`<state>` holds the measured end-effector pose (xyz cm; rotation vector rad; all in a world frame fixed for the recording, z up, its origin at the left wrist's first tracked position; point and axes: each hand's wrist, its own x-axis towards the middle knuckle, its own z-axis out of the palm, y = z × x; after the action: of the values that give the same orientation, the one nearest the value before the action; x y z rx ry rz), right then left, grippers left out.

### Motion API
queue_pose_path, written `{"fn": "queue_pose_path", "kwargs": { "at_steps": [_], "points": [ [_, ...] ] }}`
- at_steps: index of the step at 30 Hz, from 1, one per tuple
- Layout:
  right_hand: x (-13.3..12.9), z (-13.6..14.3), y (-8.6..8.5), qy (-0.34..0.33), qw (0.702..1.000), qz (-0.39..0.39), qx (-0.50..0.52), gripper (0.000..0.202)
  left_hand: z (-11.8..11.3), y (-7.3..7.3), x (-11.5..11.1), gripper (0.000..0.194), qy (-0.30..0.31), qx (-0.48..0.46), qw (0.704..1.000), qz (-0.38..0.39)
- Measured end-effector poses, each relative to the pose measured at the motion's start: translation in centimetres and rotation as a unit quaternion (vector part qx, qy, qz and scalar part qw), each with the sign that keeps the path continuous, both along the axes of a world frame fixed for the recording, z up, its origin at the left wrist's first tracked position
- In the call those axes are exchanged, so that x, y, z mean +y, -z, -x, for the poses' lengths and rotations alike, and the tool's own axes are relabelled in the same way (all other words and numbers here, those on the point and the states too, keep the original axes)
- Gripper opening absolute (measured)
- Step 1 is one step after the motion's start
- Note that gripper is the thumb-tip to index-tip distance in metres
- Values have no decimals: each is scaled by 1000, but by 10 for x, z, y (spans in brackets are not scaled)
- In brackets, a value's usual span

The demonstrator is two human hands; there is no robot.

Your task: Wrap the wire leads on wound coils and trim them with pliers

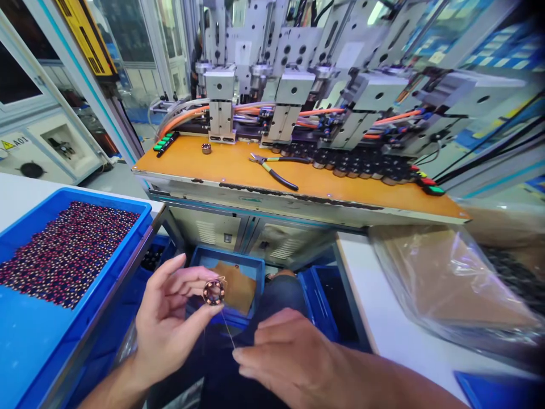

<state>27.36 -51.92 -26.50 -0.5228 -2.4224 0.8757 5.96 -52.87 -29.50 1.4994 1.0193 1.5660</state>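
Between the thumb and fingers of my left hand [164, 321] is a small ring-shaped stator [206, 292] with copper windings, its round opening facing me. A fine wire [229, 330] runs from the stator down to my right hand [293, 352]. The thumb and fingertips of that hand are pinched on the wire's lower end. A loose loop of wire sticks out at the stator's top. Both hands are above my lap, in front of the orange-topped bench [179, 162].
Cutting pliers [279, 177] and a single stator [206, 149] lie on the bench, below machine heads [293, 91]. Many dark cylindrical parts [361, 165] stand at its right. A blue tray [25, 341] of small parts is left, a plastic-wrapped carton [451, 284] right, a blue bin [259, 272] below.
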Motion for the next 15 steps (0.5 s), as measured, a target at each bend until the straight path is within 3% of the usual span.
{"fn": "queue_pose_path", "kwargs": {
  "at_steps": [2,4,6,9,11,15],
  "points": [
    [4,1,5,48,993,94,48,18,0,1,-1,80,7,-4,1000,-11],
    [9,5,8,112,960,216,136,29,0,3,-3,79,22,0,1000,-21],
    [13,12,10,158,899,346,217,31,-1,4,-5,78,44,10,999,-29],
    [14,25,11,167,811,496,262,29,-4,6,-7,75,63,21,997,-39],
    [12,34,12,166,792,521,271,31,-7,6,-8,75,56,18,998,-39],
    [0,47,21,174,790,493,321,31,-12,4,-8,74,11,-29,999,-25]
  ]
}}
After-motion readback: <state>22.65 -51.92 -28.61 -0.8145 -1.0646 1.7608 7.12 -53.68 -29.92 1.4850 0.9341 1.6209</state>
